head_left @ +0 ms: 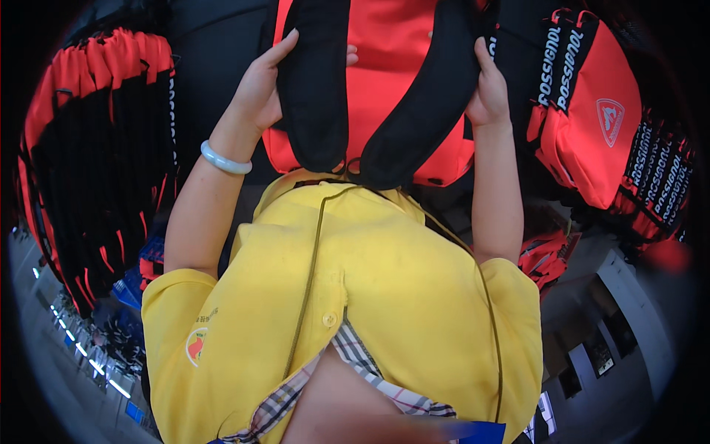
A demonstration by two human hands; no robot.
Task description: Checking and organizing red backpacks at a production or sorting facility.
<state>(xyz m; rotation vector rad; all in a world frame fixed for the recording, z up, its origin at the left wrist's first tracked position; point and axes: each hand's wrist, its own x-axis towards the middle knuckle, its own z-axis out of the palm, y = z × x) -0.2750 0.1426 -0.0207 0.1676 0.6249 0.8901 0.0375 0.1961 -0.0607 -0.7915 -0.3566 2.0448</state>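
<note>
A red and black backpack (388, 70) lies in front of me with its strap side up, its lower end close to my body. Two wide black shoulder straps run down it. My left hand (259, 92) grips the left strap (314, 96), thumb on top and fingers passing beneath, with fingertips showing at its inner edge. On the other side, my right hand (489, 92) holds the right strap (425, 111) by its outer edge, thumb pointing up. Most of its fingers are hidden behind the strap. The backpack's upper end is cut off by the frame.
A thick row of red and black backpacks (96, 126) stands at the left. More red bags (592, 111) with white lettering are stacked at the right, some farther back. A dark surface (214, 66) extends behind the backpack. Another red bag (547, 255) sits low beside my right arm.
</note>
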